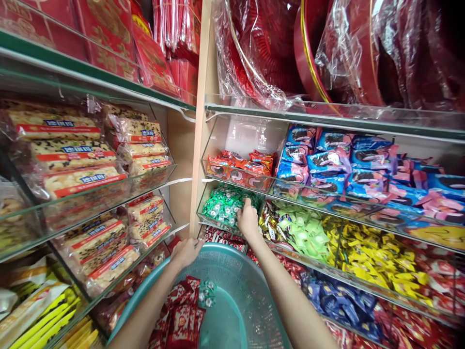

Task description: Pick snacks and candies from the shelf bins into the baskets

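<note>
A teal plastic basket (232, 259) with perforated sides stands below me. My left hand (186, 252) is closed on its far left rim. Inside lie red printed packets (183, 310) and a small cluster of green-and-silver wrapped candies (207, 293). My right hand (248, 219) reaches over the basket to a clear shelf bin, at the right side of a heap of green wrapped candies (225, 206). Its fingers look curled, partly turned away from view, and what they hold, if anything, is hidden.
Glass shelf edges (327, 116) and clear dividers surround the bins. To the right are light green packets (307, 228), yellow wrapped candies (378, 257) and blue cookie packs (330, 160). Wrapped pastry bars (80, 150) fill the left shelves. A wooden post (202, 97) separates both sides.
</note>
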Available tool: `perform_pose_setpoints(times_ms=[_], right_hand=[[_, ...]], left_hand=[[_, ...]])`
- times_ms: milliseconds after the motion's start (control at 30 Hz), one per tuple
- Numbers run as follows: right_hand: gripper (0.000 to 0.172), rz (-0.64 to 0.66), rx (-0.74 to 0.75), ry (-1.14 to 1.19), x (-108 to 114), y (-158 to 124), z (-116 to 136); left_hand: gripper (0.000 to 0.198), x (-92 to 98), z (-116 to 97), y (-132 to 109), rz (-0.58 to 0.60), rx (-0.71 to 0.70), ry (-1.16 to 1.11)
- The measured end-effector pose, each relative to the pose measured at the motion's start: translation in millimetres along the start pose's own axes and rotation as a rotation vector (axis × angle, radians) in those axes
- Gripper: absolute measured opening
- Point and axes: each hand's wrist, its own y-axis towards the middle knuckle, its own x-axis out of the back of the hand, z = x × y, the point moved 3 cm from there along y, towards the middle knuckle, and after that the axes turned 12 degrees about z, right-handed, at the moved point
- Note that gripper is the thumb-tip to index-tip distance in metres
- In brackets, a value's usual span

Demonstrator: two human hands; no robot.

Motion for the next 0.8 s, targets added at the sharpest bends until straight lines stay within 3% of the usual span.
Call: perform_pose_setpoints(times_ms=[300,367,433,500,600,800], right_hand=[[0.042,-0.131,0.21,0.232,12,-15,-6],[0.039,-0.089,0.296,0.342,15,-28,-5],[0.036,0.04,0.38,0.509,9,-43,-4],[0.031,0.241,0.42,0.673,-10,-58,-7],[0.022,0.505,0.373,0.757,-55,-74,-23],[0.017,0.581,0.202,0.631,-134,-86,-63]], left_hand=[[0.064,3.3,-7,0,0.02,0.004,0.02],[0.063,4.4,-8,0,0.03,0.01,0.014],[0.063,5.2,-10,0,0.038,0.017,0.009],[0.063,5.5,-12,0,0.045,0.021,0.006],[0.063,5.3,-15,1,0.051,0.019,0.012],[0.062,2.2,-19,2,0.041,0.012,0.032]])
